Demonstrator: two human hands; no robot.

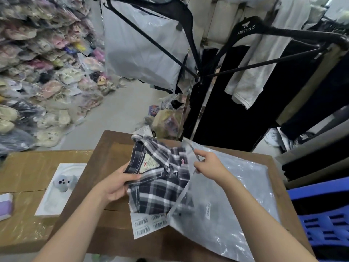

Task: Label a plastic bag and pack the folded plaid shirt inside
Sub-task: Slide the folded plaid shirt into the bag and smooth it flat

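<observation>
A folded dark blue and white plaid shirt (158,178) lies on the brown cardboard surface (113,148), its lower right corner inside the mouth of a clear plastic bag (236,201). My left hand (117,184) grips the shirt's left edge near the collar. My right hand (209,163) pinches the bag's upper lip and holds the opening up. A small barcode label (207,210) is stuck on the bag. A sheet of barcode labels (147,224) lies under the shirt's lower edge.
A white tray with a grey plush toy (62,184) rests on the left carton. A blue plastic crate (326,218) stands at right. Black hangers (264,31) and hanging garments fill the back right. Bagged slippers (37,72) pile up at left.
</observation>
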